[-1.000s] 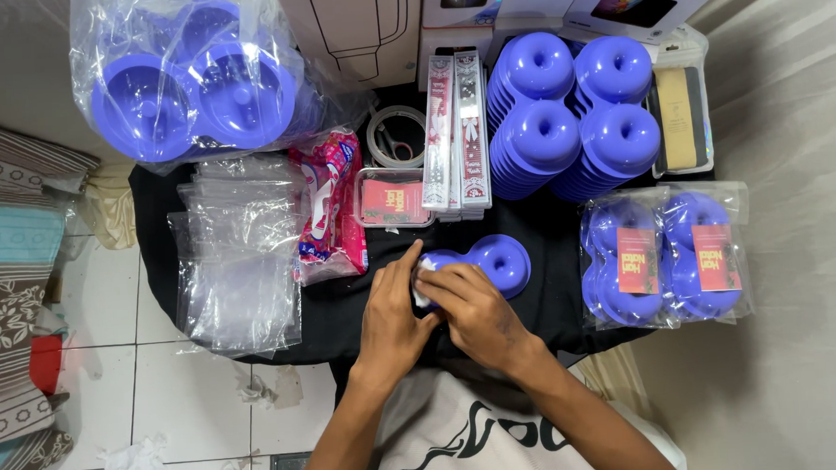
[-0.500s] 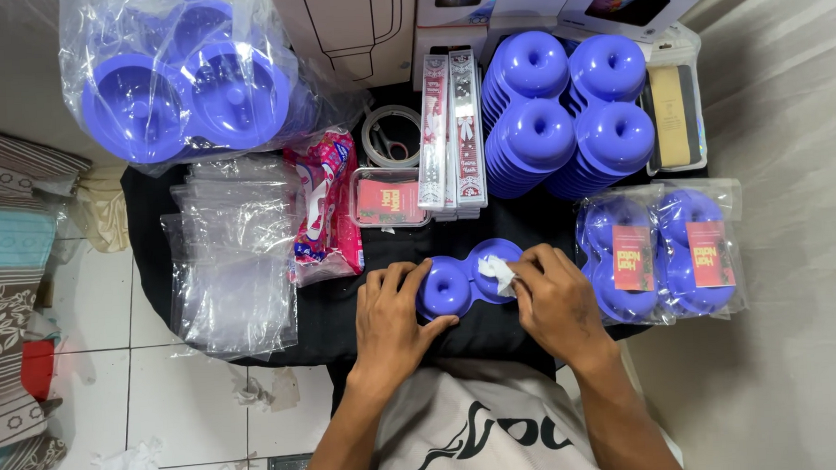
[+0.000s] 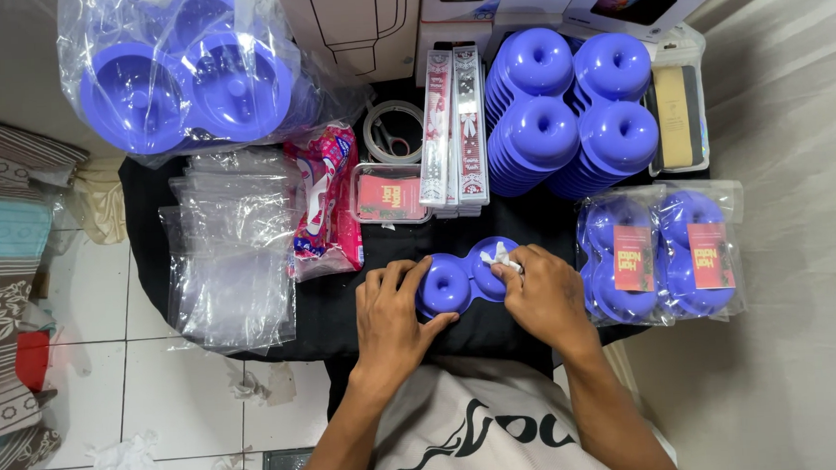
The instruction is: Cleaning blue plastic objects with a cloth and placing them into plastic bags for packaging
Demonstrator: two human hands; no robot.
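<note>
Black cloth (image 3: 346, 313) spread across the work surface, bearing nearly everything in view. At far left, large clear plastic bag (image 3: 186, 76) holding purple ring-shaped moulds. Below it, at left, loose stack of empty clear bags (image 3: 226, 248) lying flat on the cloth. At far right centre, four tall stacks of purple ring-shaped trays (image 3: 572, 106), set two by two and touching. Near right, two packed purple moulds in clear wrap (image 3: 663, 252) with red-and-orange cards, side by side. Centre, near edge: purple double-ring mould (image 3: 462, 280), lying flat on the cloth just in front of the torso. Left hand (image 3: 393, 311) laid on the cloth with fingers curled around the left ring, gripping its edge. Right hand (image 3: 543, 291) closed at the fingertips, pinching a small white wad (image 3: 504, 257) against the right ring. Left of centre, pink-and-red printed packet (image 3: 328, 211), beside a small clear box with red cards (image 3: 390, 194). Beyond that box, two long narrow patterned boxes (image 3: 455, 121) lying parallel, and a roll of clear tape (image 3: 393, 133) just to their left. Far right edge, clear box with a tan insert (image 3: 680, 111).
</note>
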